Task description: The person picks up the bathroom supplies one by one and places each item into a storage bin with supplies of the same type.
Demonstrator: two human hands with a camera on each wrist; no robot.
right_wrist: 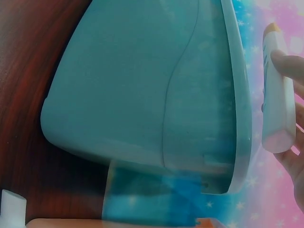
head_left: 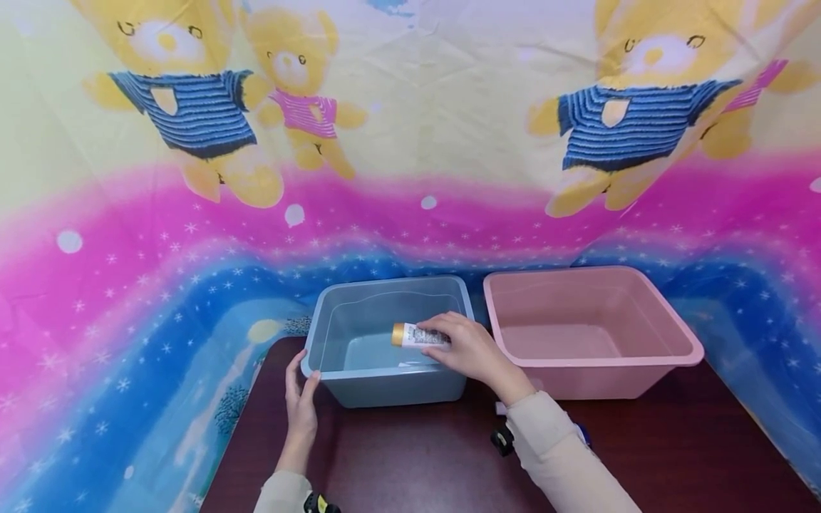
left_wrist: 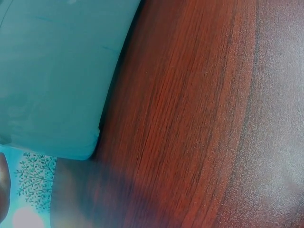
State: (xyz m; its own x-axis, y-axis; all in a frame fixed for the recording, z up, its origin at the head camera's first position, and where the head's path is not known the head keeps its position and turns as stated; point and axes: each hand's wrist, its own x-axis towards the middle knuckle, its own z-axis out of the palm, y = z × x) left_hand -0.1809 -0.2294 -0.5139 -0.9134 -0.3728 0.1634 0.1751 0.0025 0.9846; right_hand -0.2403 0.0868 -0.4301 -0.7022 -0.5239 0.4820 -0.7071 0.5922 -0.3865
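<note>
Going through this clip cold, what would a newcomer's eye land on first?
Probably the bright pink, blue and cream cloth printed with yellow teddy bears, filling the head view's upper half. Below it, a blue-grey plastic tub and, to its right, a pink plastic tub stand on a dark reddish-brown table. Over the blue-grey tub, the right hand grips a small white container with a gold cap.

By the head camera, the glossy brown wood-grain counter (head_left: 410, 456) is viewed from above, toward its far edge; the rectangular blue-grey plastic tub (head_left: 398, 392) is shared with both closer wrist views.
</note>
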